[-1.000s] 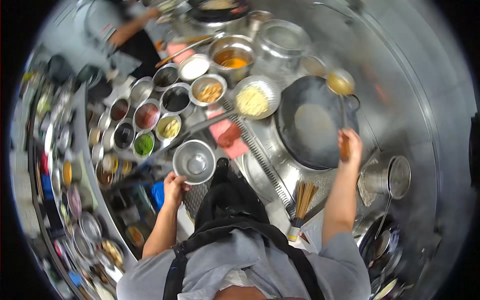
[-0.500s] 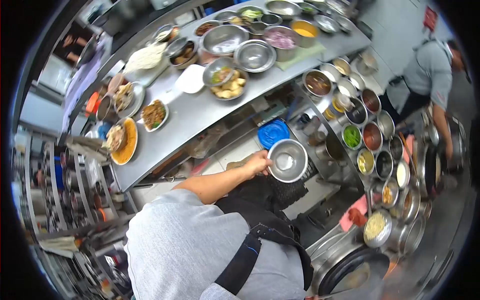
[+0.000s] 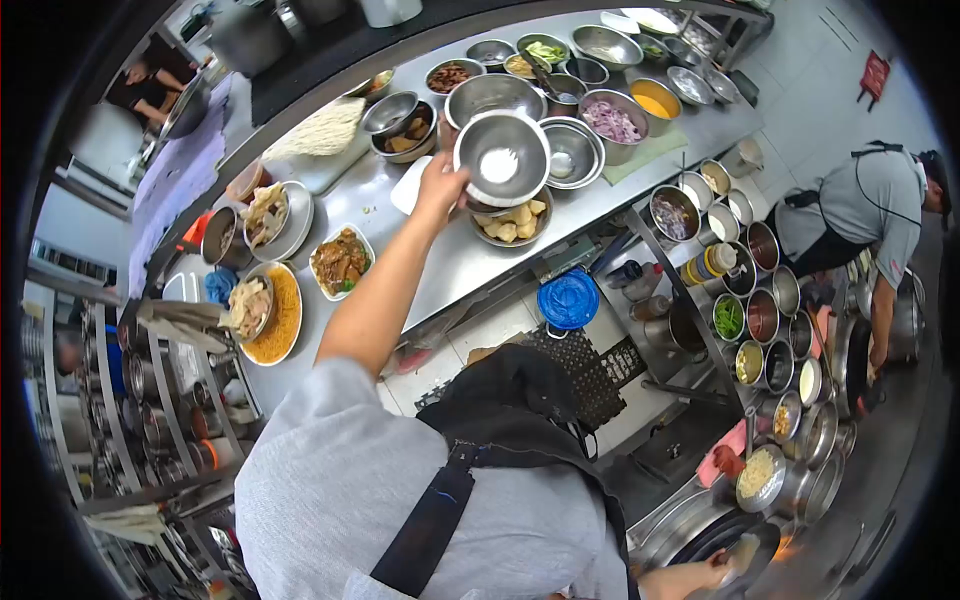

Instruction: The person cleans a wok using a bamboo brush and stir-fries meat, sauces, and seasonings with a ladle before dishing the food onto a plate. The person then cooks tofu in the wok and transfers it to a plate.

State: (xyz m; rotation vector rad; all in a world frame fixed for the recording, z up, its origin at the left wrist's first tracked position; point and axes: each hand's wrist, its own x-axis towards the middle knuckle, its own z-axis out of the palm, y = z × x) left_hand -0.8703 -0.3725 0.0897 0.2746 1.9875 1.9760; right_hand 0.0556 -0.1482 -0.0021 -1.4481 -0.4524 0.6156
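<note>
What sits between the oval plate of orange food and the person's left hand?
In the head view, a white dish of brown, saucy food, then a bare strip of steel counter before the left hand.

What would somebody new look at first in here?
Probably the shiny metal bowl that the left hand holds above the counter. Next, maybe the bright blue round container on the floor, or the chopped purple onion on the counter, beside the orange-yellow liquid.
</note>
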